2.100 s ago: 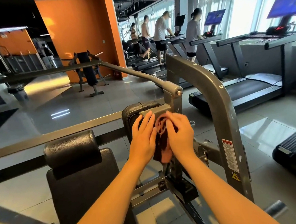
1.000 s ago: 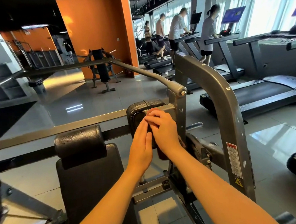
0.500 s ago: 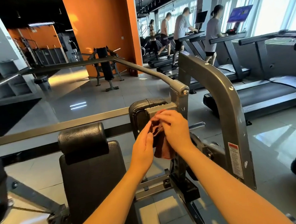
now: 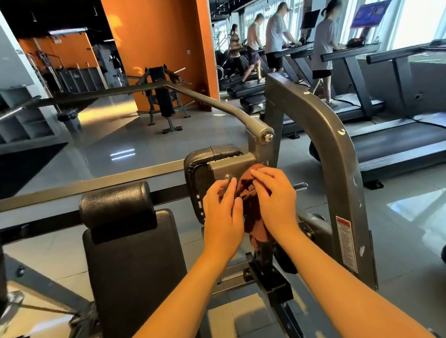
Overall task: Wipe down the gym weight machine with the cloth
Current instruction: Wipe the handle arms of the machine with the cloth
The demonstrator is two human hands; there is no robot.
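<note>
Cloth (image 4: 253,220), a brown rag, is bunching under the right hand (image 4: 276,199), whose curled fingers are pressing it against the grey mounting plate (image 4: 231,167) behind the black pad (image 4: 203,162) of the weight machine (image 4: 341,177). The left hand (image 4: 223,217) is touching its edge, grip unclear. Soft, light and floppy, it is probably best held gathered in the palm, loose tail tucked in.

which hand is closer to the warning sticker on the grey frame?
Right. The right hand sits just left of and above the warning sticker, on the cloth; the left hand is farther left, beyond the cloth.
</note>
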